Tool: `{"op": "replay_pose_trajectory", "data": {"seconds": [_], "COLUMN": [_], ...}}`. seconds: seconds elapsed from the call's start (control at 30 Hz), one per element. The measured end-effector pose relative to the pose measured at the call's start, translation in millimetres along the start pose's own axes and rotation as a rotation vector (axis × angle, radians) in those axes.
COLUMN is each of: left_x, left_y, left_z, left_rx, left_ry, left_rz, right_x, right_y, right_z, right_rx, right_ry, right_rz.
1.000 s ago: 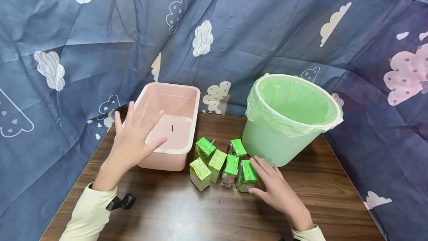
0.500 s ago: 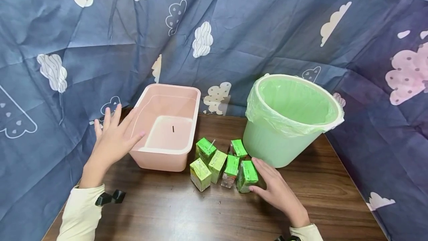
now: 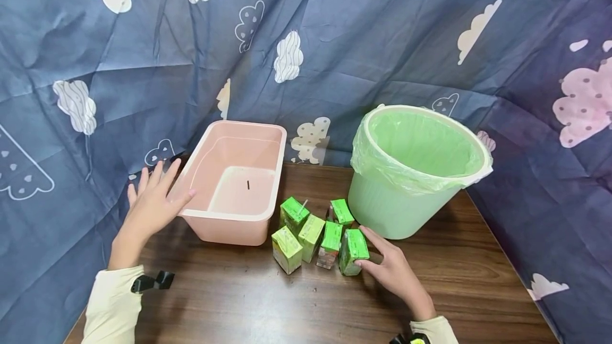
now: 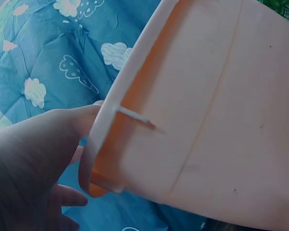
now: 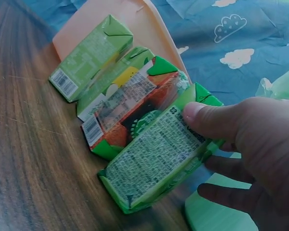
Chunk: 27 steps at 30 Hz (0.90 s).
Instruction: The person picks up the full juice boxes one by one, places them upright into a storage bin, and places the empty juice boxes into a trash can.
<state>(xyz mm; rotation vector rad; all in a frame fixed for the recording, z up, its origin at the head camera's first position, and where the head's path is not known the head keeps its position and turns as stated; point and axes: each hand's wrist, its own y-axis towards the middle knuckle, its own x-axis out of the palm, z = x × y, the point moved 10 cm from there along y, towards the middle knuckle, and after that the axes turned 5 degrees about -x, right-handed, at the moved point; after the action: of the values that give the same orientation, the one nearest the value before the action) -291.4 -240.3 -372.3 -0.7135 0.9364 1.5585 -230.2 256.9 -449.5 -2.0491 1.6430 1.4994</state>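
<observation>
My right hand (image 3: 394, 264) is at the rightmost green drink carton (image 3: 353, 251), thumb on one face and fingers at the far side. In the right wrist view the thumb presses near the top of this carton (image 5: 151, 156), which stands upright on the table. My left hand (image 3: 150, 208) has its fingers spread at the left rim of a pink plastic basin (image 3: 229, 229). The left wrist view shows the thumb partly hidden behind the basin's rim (image 4: 108, 113). More drink cartons, green and yellow-green, cluster left of the held one, including a yellow-green carton (image 3: 287, 251).
A pale green bin (image 3: 382, 206) lined with a clear bag stands behind the cartons at the right. One green carton (image 3: 294, 211) has a straw on top. The brown wooden table (image 3: 239, 291) meets a blue cloud-print cloth (image 3: 306, 94) at the back and sides.
My left hand has moved left and toward me, from over the basin to its left rim. My right thumb and fingers have closed in on the rightmost carton. The cartons have stayed put.
</observation>
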Motion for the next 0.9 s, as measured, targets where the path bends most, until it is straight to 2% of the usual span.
{"op": "replay_pose_trajectory", "data": {"seconds": [0.1, 0.23, 0.43, 0.63, 0.9], "left_x": [3.0, 5.4, 10.9, 17.4, 20.9], "left_y": [0.6, -0.2, -1.4, -2.1, 0.0], "left_z": [-4.6, -6.0, -11.0, -14.6, -14.7], "left_rx": [-0.007, 0.029, 0.043, 0.018, 0.026], "left_ry": [-0.006, -0.053, -0.149, -0.233, -0.352], "left_rz": [-0.013, -0.019, -0.051, -0.11, -0.154], "right_x": [1, -2, -19, -46, -78], "right_y": [-1.7, -4.0, -1.6, 3.9, 15.1], "right_z": [2, 5, -3, -21, -61], "right_rx": [0.025, 0.055, 0.048, 0.033, -0.08], "right_ry": [0.032, 0.028, 0.009, 0.013, 0.006], "right_rz": [0.007, 0.017, 0.054, 0.119, 0.206]}}
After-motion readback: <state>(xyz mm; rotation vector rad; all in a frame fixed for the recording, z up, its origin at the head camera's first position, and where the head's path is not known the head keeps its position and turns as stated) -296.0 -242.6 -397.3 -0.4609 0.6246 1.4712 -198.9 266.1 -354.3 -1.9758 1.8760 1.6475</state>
